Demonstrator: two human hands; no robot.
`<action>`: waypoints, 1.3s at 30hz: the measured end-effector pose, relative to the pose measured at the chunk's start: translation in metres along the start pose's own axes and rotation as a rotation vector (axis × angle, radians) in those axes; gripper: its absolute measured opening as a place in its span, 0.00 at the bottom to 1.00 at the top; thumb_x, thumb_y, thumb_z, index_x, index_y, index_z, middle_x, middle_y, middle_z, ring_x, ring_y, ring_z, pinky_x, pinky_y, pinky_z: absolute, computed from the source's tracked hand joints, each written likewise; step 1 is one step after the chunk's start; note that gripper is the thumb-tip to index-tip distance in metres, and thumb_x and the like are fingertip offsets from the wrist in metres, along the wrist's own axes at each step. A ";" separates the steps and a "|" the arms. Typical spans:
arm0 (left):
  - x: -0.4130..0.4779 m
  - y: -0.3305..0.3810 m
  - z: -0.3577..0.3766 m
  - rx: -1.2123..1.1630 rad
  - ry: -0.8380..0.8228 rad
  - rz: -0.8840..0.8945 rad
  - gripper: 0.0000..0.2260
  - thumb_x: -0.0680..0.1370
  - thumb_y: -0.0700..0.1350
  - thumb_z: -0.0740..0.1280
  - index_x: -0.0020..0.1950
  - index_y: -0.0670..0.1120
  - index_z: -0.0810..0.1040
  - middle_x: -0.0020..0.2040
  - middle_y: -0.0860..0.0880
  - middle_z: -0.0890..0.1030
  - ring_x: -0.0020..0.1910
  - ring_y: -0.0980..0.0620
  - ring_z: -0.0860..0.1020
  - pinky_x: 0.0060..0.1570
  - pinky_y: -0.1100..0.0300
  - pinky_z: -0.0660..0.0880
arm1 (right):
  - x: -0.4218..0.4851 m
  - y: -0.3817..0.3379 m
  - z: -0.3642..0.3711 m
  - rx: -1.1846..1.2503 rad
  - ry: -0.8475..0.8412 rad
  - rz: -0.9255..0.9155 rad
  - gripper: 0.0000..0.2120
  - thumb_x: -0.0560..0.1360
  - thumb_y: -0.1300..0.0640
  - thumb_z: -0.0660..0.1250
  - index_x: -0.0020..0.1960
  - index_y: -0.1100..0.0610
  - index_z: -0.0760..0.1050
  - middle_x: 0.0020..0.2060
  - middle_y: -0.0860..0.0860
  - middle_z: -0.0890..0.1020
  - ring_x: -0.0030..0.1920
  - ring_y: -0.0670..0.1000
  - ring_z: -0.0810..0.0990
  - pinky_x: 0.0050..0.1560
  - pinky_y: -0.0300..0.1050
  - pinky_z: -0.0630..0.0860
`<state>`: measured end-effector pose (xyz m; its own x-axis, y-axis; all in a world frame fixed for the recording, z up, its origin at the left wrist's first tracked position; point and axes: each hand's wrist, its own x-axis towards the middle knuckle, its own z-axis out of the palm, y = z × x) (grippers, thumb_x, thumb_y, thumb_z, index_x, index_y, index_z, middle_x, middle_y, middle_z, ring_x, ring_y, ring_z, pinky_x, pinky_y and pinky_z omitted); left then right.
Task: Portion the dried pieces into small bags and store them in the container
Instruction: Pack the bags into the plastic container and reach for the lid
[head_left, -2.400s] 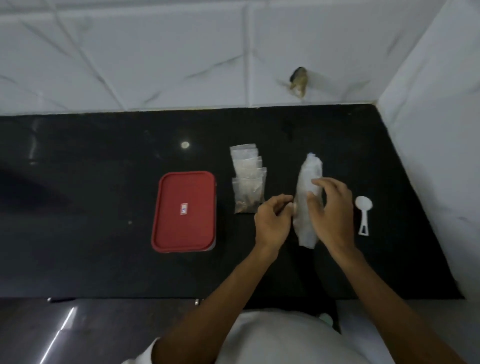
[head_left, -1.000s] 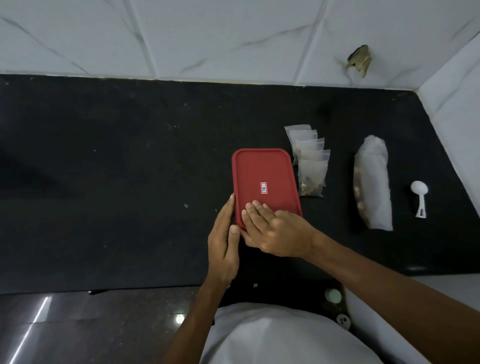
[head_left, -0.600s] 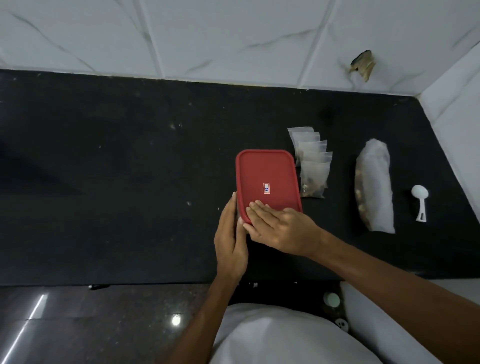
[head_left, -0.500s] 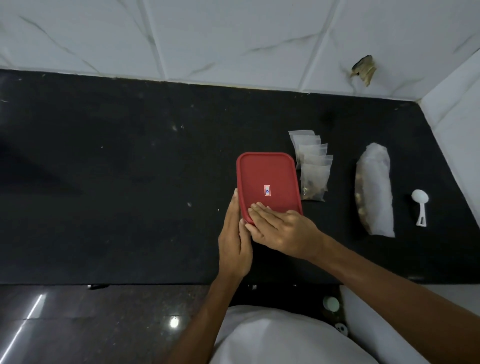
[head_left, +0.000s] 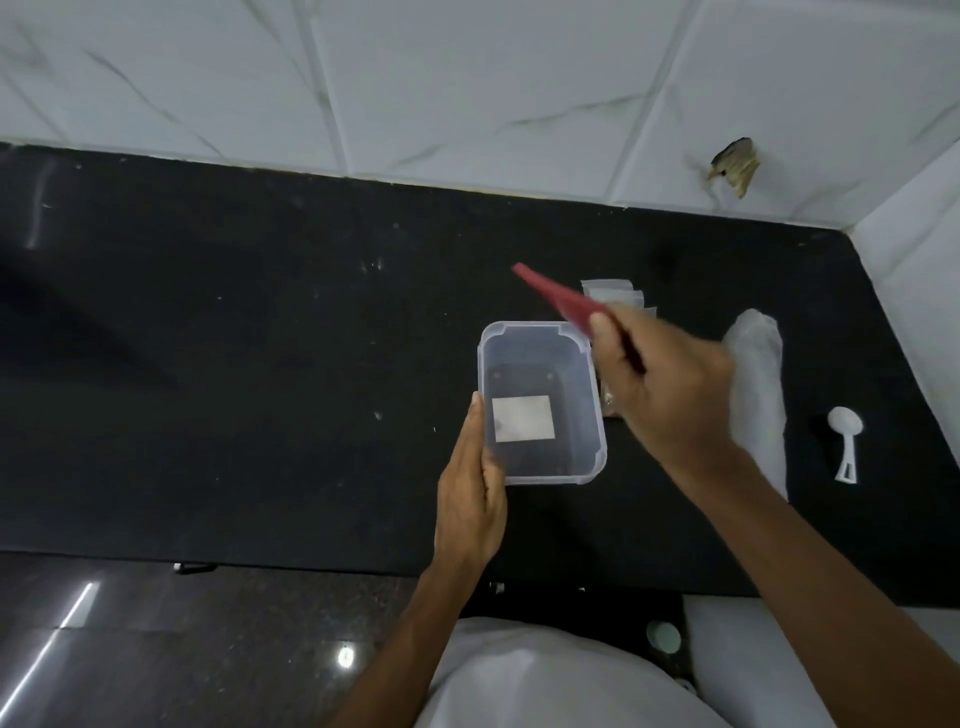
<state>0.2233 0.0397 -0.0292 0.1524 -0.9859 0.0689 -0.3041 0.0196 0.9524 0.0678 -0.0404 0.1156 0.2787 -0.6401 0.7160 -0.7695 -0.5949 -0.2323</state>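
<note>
The clear container (head_left: 525, 327) stands open on the black desk (head_left: 234, 364), and inside it I see only a pale square label (head_left: 522, 418) on the bottom. The left grip (head_left: 470, 499) lies against the container's left wall with the fingers straight, and its thumb touches the near left corner; it steadies the container and does not clench around it. The right grip (head_left: 670, 395) is above the container's right side and is closed on the red lid (head_left: 558, 299). The lid is in the air, tilted, with its free end pointing up over the container's far right corner. The small bags (head_left: 613, 291) lie on the desk just right of the container, mostly hidden behind the lid and the right grip. Farther right of the container lies the large white bag (head_left: 756, 384) with the dried pieces. The white scoop (head_left: 845, 441) rests farthest right from the container, apart from the large bag.
</note>
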 end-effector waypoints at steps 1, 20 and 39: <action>0.000 -0.001 0.000 0.009 0.004 -0.014 0.23 0.85 0.54 0.50 0.80 0.51 0.57 0.79 0.52 0.64 0.73 0.74 0.61 0.68 0.76 0.62 | 0.007 0.005 -0.004 -0.006 0.042 0.041 0.13 0.81 0.58 0.64 0.49 0.67 0.81 0.34 0.56 0.83 0.31 0.44 0.77 0.38 0.27 0.71; 0.055 0.092 -0.043 -0.705 0.275 -0.433 0.16 0.83 0.36 0.63 0.71 0.42 0.76 0.59 0.48 0.85 0.60 0.52 0.83 0.62 0.55 0.79 | -0.015 -0.061 0.009 0.926 0.131 1.128 0.14 0.84 0.57 0.56 0.66 0.55 0.74 0.57 0.49 0.82 0.57 0.46 0.81 0.55 0.47 0.79; 0.073 -0.021 -0.138 0.004 0.368 -0.568 0.14 0.80 0.36 0.69 0.66 0.44 0.82 0.59 0.50 0.84 0.56 0.56 0.82 0.64 0.52 0.78 | -0.034 -0.113 0.106 0.657 -0.719 0.984 0.22 0.73 0.59 0.67 0.65 0.48 0.68 0.53 0.44 0.80 0.49 0.41 0.80 0.46 0.35 0.77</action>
<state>0.3709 -0.0095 -0.0036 0.6000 -0.7220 -0.3446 -0.0858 -0.4863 0.8696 0.2057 -0.0031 0.0478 0.1710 -0.9137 -0.3687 -0.4673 0.2542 -0.8468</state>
